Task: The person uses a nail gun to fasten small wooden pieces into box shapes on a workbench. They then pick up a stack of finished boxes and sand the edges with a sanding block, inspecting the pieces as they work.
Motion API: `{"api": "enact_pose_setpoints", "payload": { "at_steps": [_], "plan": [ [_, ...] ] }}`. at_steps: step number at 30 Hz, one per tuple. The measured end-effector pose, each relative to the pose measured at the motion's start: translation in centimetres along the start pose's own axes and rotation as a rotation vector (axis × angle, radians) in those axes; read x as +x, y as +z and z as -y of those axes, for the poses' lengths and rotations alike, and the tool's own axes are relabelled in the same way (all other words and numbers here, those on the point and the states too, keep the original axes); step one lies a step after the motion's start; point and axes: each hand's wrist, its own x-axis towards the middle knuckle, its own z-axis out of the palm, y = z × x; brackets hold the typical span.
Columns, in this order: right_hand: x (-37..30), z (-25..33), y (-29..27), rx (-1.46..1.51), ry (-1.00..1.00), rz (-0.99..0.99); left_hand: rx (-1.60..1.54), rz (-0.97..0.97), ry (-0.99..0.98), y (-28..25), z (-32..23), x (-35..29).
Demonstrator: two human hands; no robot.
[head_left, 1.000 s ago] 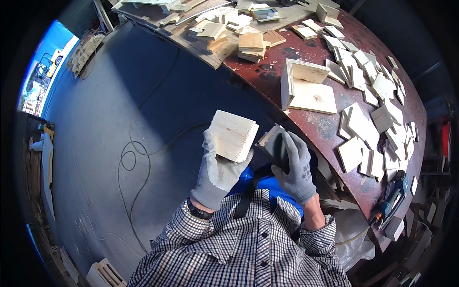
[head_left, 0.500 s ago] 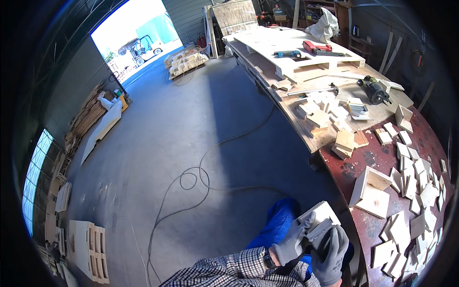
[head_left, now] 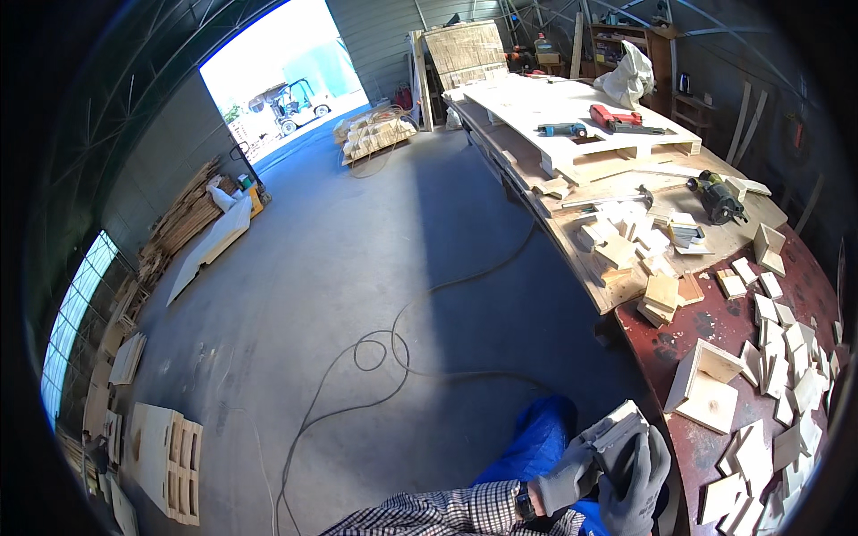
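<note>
My left hand [head_left: 569, 475], in a grey work glove, is closed on a small stack of pale wood pieces [head_left: 618, 423] close to my body. My right hand [head_left: 636, 482], gloved alike, is curled around the same pieces from the right. The fingers cover their lower part, so I cannot tell how many there are. Just right of the hands, on the dark red table [head_left: 668, 332], stands a corner-shaped wooden piece [head_left: 706, 406] made of joined boards. Many loose pale wood blocks [head_left: 749, 454] lie heaped beyond it.
The wooden workbench [head_left: 585, 268] carries a red power tool [head_left: 617, 116], a blue power tool [head_left: 563, 130], a dark green power tool [head_left: 718, 198] and a hammer [head_left: 645, 196]. A cable [head_left: 407, 339] loops over the floor. A pallet [head_left: 170, 460] lies lower left.
The wood pieces have been tilted in my hands, with the broad pale face turned away and their edges showing. The whole view has shifted slightly, so the surroundings sit further right and lower.
</note>
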Motion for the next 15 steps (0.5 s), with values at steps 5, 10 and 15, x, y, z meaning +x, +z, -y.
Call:
{"api": "enact_pose_setpoints", "payload": {
  "at_steps": [5,10,15],
  "plan": [
    [-5.5,-3.7,1.2,0.124,0.200,0.013,0.128,-0.014,0.088,-0.6,-1.4,-1.3],
    [-5.1,-3.2,-0.6,0.185,0.385,-0.153,0.238,-0.035,0.140,0.8,-2.5,-0.7],
    [1.2,-0.8,0.9,-0.041,-0.006,0.014,0.170,0.000,0.073,-0.8,-1.2,-1.1]
  ]
}}
